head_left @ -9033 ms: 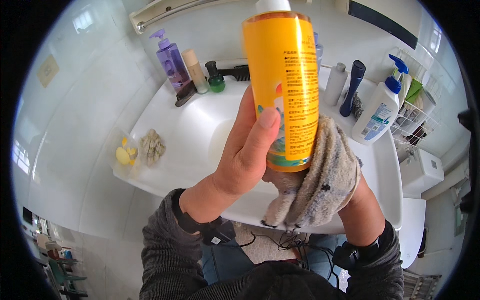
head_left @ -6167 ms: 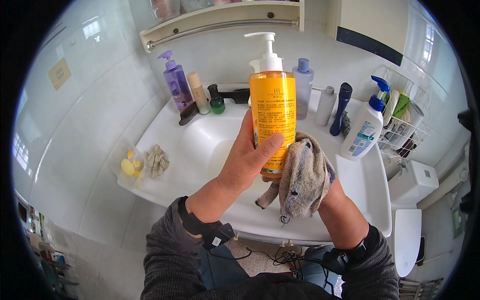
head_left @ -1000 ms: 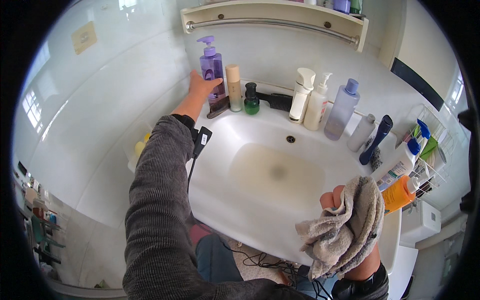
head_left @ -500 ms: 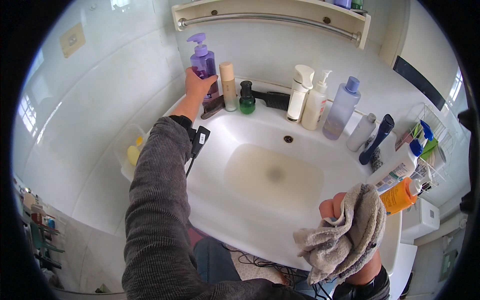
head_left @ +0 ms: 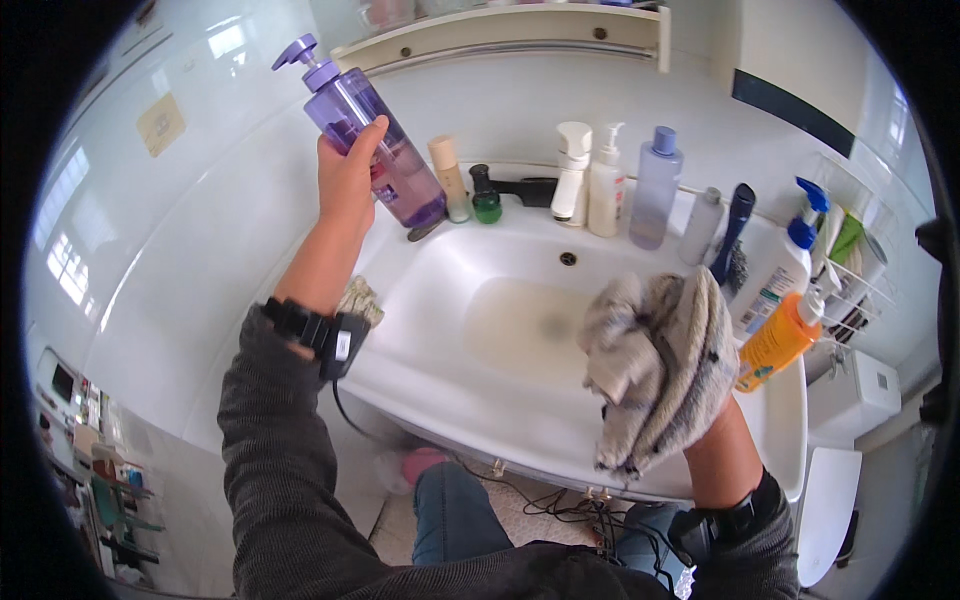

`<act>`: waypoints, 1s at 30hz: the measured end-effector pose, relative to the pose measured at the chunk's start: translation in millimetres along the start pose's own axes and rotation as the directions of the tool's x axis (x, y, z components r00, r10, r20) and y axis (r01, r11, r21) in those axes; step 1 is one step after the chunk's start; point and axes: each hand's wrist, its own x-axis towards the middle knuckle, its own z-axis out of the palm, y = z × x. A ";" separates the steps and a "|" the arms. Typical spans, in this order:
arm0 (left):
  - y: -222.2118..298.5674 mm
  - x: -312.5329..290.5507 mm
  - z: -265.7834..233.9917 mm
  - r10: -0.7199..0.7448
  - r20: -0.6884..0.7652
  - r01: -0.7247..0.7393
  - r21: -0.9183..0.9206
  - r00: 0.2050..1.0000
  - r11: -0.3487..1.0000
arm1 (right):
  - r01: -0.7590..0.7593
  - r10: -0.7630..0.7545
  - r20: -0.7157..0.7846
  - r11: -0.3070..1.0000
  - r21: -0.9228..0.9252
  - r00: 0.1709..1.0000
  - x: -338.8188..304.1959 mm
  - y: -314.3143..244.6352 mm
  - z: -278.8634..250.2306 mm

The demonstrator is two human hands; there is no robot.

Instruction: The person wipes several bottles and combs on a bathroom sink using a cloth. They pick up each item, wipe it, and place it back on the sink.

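My left hand (head_left: 347,175) grips a purple translucent pump bottle (head_left: 405,170) by its side. The bottle leans with its pump head toward the upper left, raised above the sink's back left corner. My right hand is mostly hidden behind and inside a bunched grey and beige cloth (head_left: 665,370), which it holds over the front right of the basin. Below both hands lies the white sink (head_left: 430,385), with cloudy water (head_left: 510,320) in the bottom and a dark drain showing through.
Along the back rim stand a beige-capped bottle (head_left: 450,180), a small green bottle (head_left: 486,198), a black comb (head_left: 530,191), a white dispenser (head_left: 572,175) and several other bottles. An orange pump bottle (head_left: 775,345) stands at the right rim. Cables (head_left: 560,505) hang below the front edge.
My left hand has lifted the purple bottle off the back left rim and tilted it. The cloth in my right hand has shifted slightly up and left. The whole view has shifted.
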 end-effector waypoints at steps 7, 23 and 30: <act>44.8 -94.5 80.7 0.007 0.329 0.113 -0.343 0.944 0.932 | 0.075 0.262 -0.216 0.460 0.885 0.941 -9.9 9.1 2.8; 5.3 -155.4 138.4 0.182 0.746 0.212 -0.401 0.641 0.891 | -0.022 0.204 -0.228 0.790 0.613 0.952 10.2 15.0 1.1; 3.2 -162.4 137.2 0.091 0.802 0.303 -0.325 0.590 0.896 | -0.068 0.265 -0.273 0.820 0.568 0.925 10.1 17.0 1.0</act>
